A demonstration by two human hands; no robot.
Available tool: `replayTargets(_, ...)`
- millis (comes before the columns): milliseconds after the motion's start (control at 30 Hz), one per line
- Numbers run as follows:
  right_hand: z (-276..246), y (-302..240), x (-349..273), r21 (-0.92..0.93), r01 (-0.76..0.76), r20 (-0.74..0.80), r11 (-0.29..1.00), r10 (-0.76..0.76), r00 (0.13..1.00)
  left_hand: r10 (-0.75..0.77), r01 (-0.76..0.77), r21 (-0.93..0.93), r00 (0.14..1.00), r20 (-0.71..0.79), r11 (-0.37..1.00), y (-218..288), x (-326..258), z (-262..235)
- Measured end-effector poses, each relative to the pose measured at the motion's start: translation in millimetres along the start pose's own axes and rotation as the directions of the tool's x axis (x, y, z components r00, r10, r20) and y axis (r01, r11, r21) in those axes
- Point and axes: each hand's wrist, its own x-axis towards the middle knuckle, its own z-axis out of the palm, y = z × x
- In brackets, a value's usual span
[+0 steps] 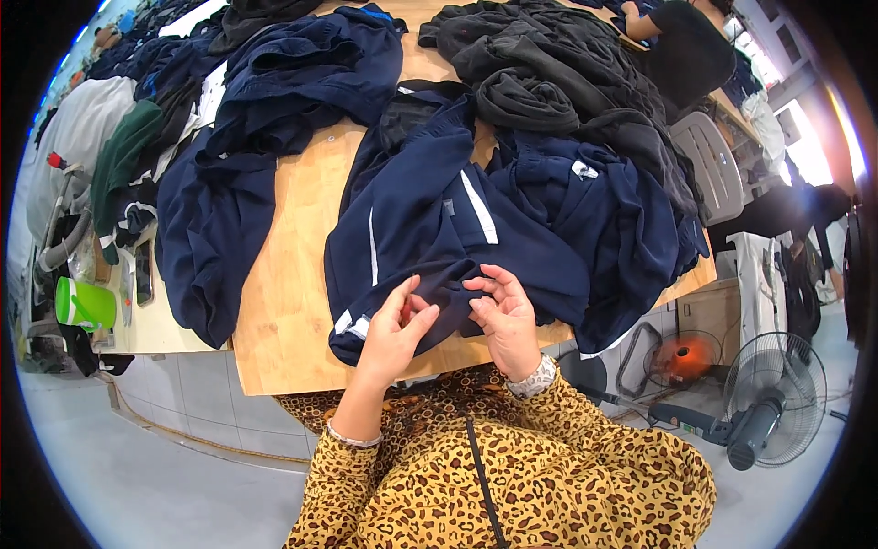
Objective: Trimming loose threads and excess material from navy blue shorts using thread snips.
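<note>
In front of me a navy blue garment [412, 215] with white stripes lies spread on the wooden table. My left hand [395, 331] is over its near edge, with curled fingers and the thumb closing on a fold of the dark cloth. Just to the right, my right hand [508, 325] pinches the same edge between thumb and fingertips, its other fingers bent. A short stretch of cloth runs between the two hands. The exact grip of the fingertips is partly hidden by the folds.
More navy garments [608, 224] lie to the right, and another navy pile [302, 82] is at the far left. Dark grey garments [549, 69] are heaped behind. A green bucket [85, 304] stands left, a fan [768, 412] right. Another person [690, 46] is at the far right.
</note>
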Motion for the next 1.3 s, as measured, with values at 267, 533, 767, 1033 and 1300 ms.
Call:
replayTargets(267,-1.6,2.4,-0.2,-0.054,-0.014,0.036,0.998,0.016,0.999,0.329,-0.333,0.367,0.941,0.073,0.869,7.1,6.9,19.6)
replayTargets(533,-0.3,4.6,-1.1,-0.399,0.195,0.101,0.896,-0.169,0.980,0.173,-0.184,0.308,0.983,0.063,0.933,1.0,8.7,19.6)
replayTargets(767,-1.5,8.7,1.0,-0.600,0.363,0.169,0.713,-0.331,0.928,0.179,-0.194,0.297,0.981,0.077,0.935,7.0,4.7,23.5)
replayTargets(1033,-7.6,10.0,4.8,-0.244,-0.024,-0.014,0.969,0.021,1.000,0.225,-0.212,0.372,0.974,0.010,0.904,17.3,-2.5,9.9)
replayTargets(1300,-5.9,11.4,5.8,-0.190,-0.047,-0.027,0.981,0.043,0.999,0.301,-0.387,0.750,0.918,0.258,0.536,42.2,-16.3,8.6)
